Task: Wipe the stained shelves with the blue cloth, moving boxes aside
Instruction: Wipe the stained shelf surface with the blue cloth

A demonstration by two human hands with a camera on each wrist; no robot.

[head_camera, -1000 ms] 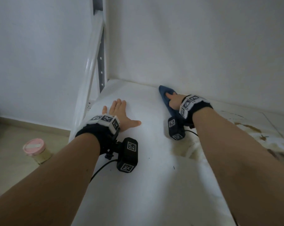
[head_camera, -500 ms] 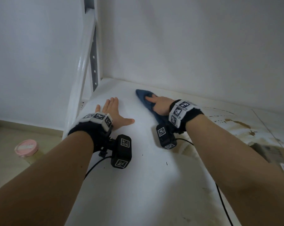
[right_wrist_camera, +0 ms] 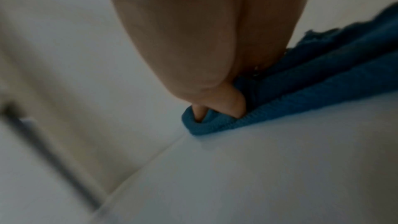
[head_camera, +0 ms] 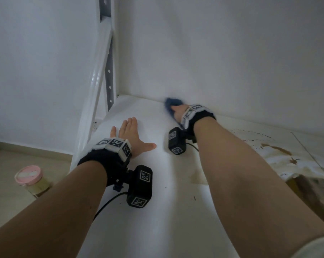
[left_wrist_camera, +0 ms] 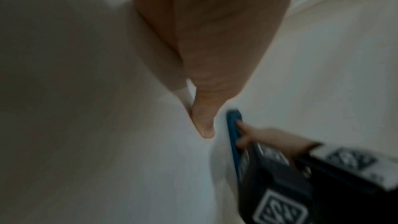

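Near: left hand [head_camera: 129,138] flat on the shelf [head_camera: 157,211], fingers straight and spread, thumb out to its right, holding nothing. Just bracing.

Right of it and further back: right hand [head_camera: 178,109] pressing the cloth [head_camera: 171,104] onto the shelf. In the right wrist view the fingers [right_wrist_camera: 221,106] dig into the folds and the hem wraps one fingertip, so I read it as gripped, not just pushed with a flat palm. Head view is motion-blurred there.

Cloth sits at the back edge of the shelf, at or touching the wall [head_camera: 231,62], ahead of and under the right hand. It's bunched long: the long axis runs from under the right wrist toward the back wall, narrow end pointing away from the person and slightly toward the left hand.

Risks, my read:
- Stains [head_camera: 276,153] lie to the right of the right forearm, well apart from the cloth. This spot already looks white, so wiping here does nothing for them.
- Bunched cloth means a narrow contact strip, so streaks or smearing once it reaches the brown patch.
- Box [head_camera: 310,190] at far right, beside the stains, blurred; a sweep that way hits it unless it's moved first.
- Leaning on the left hand near the shelf's end loads that edge.

Post [head_camera: 109,71] beyond the left hand; jar [head_camera: 30,178] on the floor left of the left forearm.
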